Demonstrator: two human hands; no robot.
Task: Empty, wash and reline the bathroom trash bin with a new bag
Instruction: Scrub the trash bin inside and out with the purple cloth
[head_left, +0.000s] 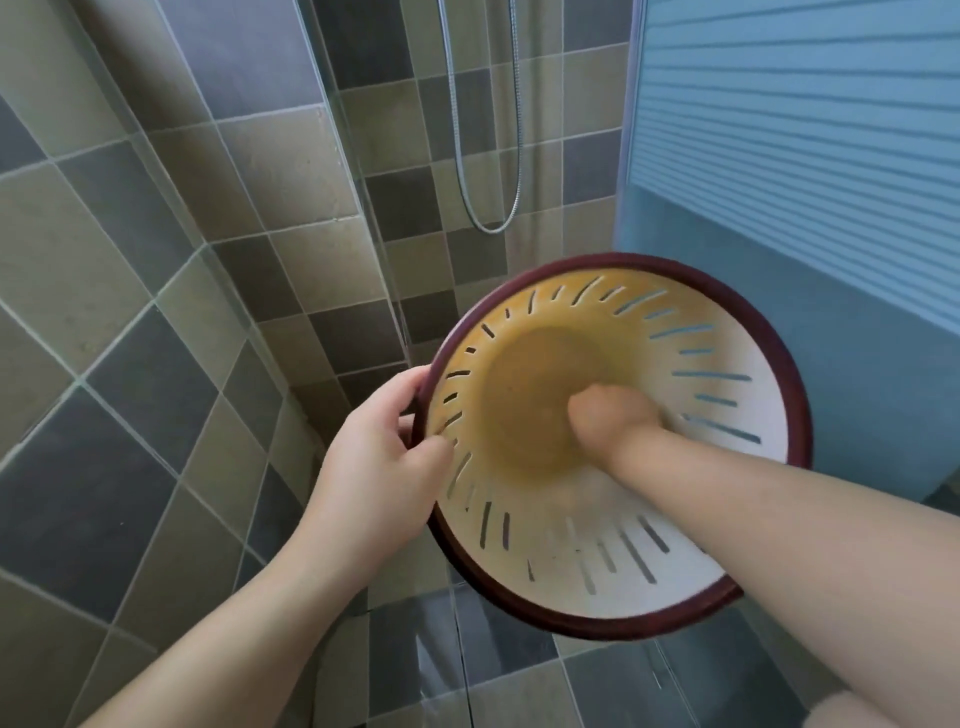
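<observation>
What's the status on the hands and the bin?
Left hand grips the bin by its dark red rim. Right hand reaches inside to the bottom; grip unclear. Bin tilted, mouth toward camera, no bag inside. Nothing in the way.

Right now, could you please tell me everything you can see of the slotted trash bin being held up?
The round cream plastic trash bin with a dark red rim is tipped so its open mouth faces the camera. Narrow slots ring its wall; its solid bottom looks yellowish. No bag lines it. The left hand grips the rim's left edge, thumb inside. The right hand reaches deep inside to the bottom, its forearm crossing the lower right rim. It is held off the floor, before a tiled wall.
</observation>
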